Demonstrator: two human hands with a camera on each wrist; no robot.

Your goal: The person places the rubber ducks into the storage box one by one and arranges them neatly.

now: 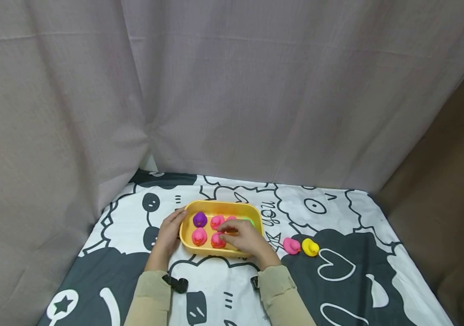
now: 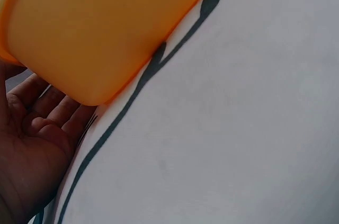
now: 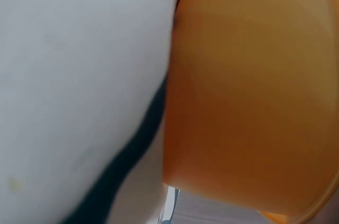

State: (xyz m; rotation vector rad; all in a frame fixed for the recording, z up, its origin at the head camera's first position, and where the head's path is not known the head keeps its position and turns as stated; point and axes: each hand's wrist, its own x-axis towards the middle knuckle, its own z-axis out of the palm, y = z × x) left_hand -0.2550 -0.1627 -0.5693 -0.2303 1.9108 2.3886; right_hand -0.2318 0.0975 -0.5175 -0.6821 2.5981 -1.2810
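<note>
A yellow tray (image 1: 256, 215) stands on a black-and-white cartoon cloth (image 1: 338, 280). It holds a purple duck (image 1: 200, 219), several pink ducks (image 1: 199, 236) and a green one (image 1: 249, 222) half hidden. My left hand (image 1: 169, 233) rests open against the tray's left outer wall; in the left wrist view its fingers (image 2: 50, 110) lie along the tray (image 2: 106, 23). My right hand (image 1: 241, 238) reaches over the tray from the front right. Its curled fingers pinch a pink duck (image 1: 230, 219), mostly hidden. The right wrist view shows only the tray wall (image 3: 249, 86) and cloth.
A loose pink duck (image 1: 291, 246) and a yellow duck (image 1: 310, 247) sit on the cloth right of the tray. A grey curtain (image 1: 232, 90) hangs close behind and to the left. The table edge runs along the right side.
</note>
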